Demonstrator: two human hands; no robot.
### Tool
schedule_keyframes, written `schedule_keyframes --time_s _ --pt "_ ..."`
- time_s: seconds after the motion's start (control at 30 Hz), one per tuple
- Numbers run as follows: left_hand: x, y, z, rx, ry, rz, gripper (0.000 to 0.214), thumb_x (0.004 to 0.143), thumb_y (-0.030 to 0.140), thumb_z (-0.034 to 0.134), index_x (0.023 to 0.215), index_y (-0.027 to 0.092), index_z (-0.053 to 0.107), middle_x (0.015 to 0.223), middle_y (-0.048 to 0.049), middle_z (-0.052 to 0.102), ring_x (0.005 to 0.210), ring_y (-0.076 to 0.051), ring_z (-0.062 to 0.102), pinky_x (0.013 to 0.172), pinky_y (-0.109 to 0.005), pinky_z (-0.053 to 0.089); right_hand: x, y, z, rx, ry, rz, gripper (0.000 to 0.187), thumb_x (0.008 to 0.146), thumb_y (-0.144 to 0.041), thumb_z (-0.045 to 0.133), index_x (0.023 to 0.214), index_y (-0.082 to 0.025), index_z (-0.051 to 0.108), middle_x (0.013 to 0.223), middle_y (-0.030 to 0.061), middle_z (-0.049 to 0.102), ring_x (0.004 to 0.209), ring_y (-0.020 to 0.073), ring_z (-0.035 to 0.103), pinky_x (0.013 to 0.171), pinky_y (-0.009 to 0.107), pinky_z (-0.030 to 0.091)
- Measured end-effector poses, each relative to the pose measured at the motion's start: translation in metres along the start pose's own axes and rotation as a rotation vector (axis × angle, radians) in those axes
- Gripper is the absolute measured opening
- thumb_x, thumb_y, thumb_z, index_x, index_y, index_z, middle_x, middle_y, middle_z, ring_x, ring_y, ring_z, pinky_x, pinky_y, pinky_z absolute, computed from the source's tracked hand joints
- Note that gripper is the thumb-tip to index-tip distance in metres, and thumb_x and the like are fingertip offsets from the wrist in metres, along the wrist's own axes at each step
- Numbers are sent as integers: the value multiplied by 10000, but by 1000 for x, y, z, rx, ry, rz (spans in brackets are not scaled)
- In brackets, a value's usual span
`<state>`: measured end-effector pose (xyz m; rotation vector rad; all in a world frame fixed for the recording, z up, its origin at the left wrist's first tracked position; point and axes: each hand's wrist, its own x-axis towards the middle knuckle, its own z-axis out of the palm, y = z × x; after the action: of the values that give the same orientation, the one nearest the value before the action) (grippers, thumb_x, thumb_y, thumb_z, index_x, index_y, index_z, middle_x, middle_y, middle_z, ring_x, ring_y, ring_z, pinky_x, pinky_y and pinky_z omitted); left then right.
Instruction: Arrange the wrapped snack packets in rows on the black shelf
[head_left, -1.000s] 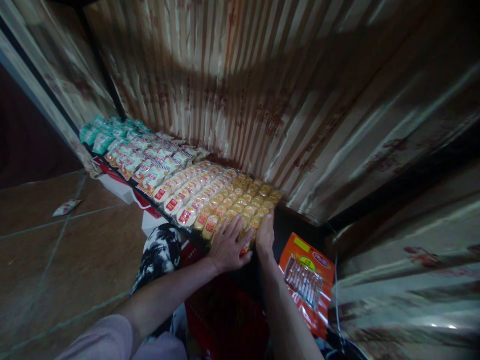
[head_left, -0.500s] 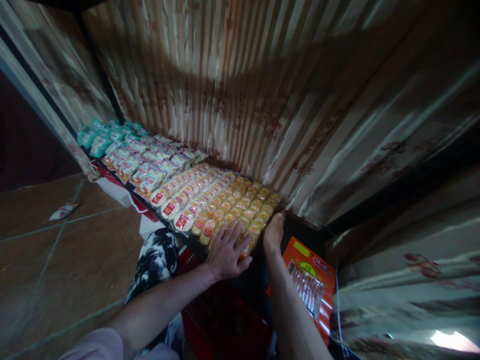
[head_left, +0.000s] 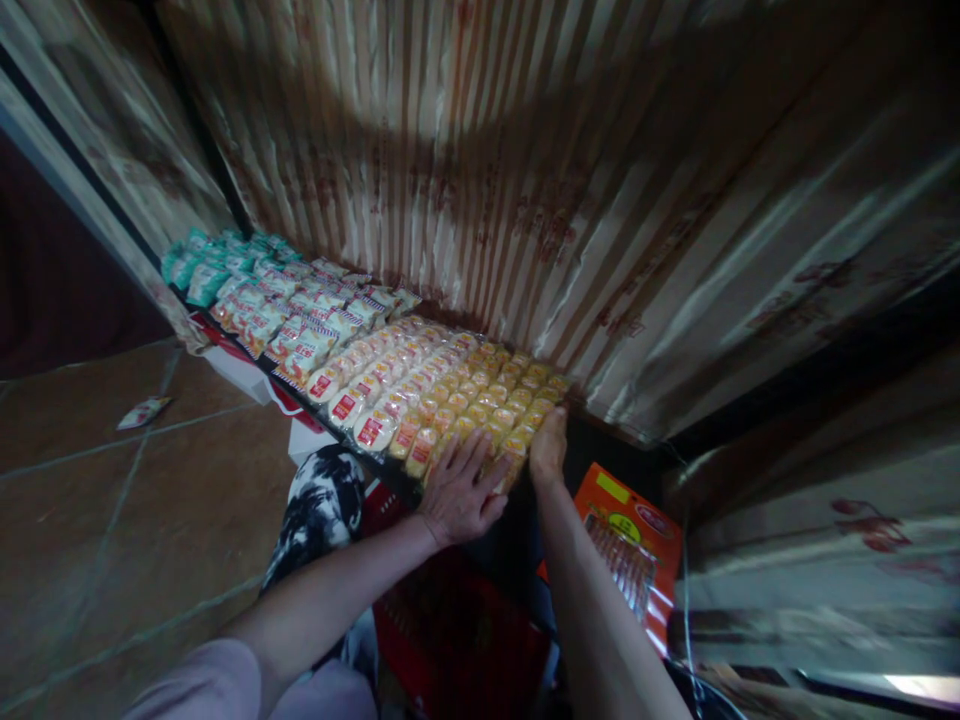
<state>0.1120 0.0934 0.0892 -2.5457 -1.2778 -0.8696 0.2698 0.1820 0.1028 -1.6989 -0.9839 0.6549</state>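
Rows of small yellow-wrapped snacks (head_left: 491, 385) lie side by side on a dark narrow shelf (head_left: 592, 440). My left hand (head_left: 461, 490) rests on the front end of these rows, palm down with fingers stretched out. My right hand (head_left: 550, 450) stands on edge against their right side, its fingers extended and partly hidden behind the wrist. Left of the yellow rows are round white crackers (head_left: 375, 428) in clear wrap. Farther left come white and red snack bags (head_left: 300, 342), then green bags (head_left: 206, 282) at the far end.
An orange snack package (head_left: 634, 530) lies right of my right forearm. Behind the shelf hangs a pleated patterned curtain (head_left: 450, 180). A red crate (head_left: 457, 620) and white boxes (head_left: 304, 440) are below. One small packet (head_left: 145, 413) lies on the tiled floor (head_left: 195, 500).
My right hand has come slightly closer to the right side of the yellow snacks. My left hand stays on their front end. The view has shifted a little.
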Motion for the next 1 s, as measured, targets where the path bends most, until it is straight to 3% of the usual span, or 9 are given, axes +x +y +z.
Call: schedule_keyframes --time_s 0.17,0.33,0.5,0.63,0.73,0.8,1.0 --pt "-2 -2 -2 -3 16 36 634 847 552 404 1381 215 348 1438 -130 344 1383 -275 182 1099 -466 201 -23 4 -7 -3 91 11 673 919 -433 87 1402 13 229 1489 174 218 1378 179 186 1125 295 98" --pt "-6 -4 -3 -33 26 19 558 873 484 377 1344 186 406 1439 -123 348 1392 -260 149 1114 -480 174 -56 9 -11 73 208 -16 680 898 -473 121 1368 -29 329 1443 146 342 1342 167 288 1120 317 185" --pt "-11 -4 -6 -59 31 45 519 878 432 365 1323 172 432 1435 -103 365 1396 -239 136 1124 -480 162 -107 9 -17 185 226 -82 645 894 -484 162 1363 -77 336 1426 128 370 1315 169 333 1104 363 240" --pt "-15 -3 -10 -53 46 42 460 896 356 336 1298 167 457 1436 -76 371 1395 -205 147 1138 -455 145 -156 10 -26 315 254 -151 578 909 -450 198 1280 -65 417 1327 165 462 1236 194 435 1015 382 369" --pt "-18 -1 -14 -52 36 54 451 911 317 288 1289 144 462 1444 -76 356 1392 -202 159 1140 -444 141 -194 18 -38 266 175 -185 489 917 -428 224 1154 -118 519 1156 132 574 1084 202 546 915 391 438" --pt "-22 1 -16 -64 29 61 455 913 299 276 1297 124 448 1445 -82 353 1392 -203 157 1141 -440 145 -215 27 -46 169 44 -195 445 918 -420 265 1010 -135 594 1018 108 626 933 193 594 840 370 464" --pt "-57 10 -8 -155 -39 143 463 892 267 334 1318 104 409 1430 -96 377 1398 -206 126 1134 -456 201 -253 51 -52 -20 -250 -410 265 874 -322 420 792 -183 630 747 56 647 722 174 599 704 308 460"
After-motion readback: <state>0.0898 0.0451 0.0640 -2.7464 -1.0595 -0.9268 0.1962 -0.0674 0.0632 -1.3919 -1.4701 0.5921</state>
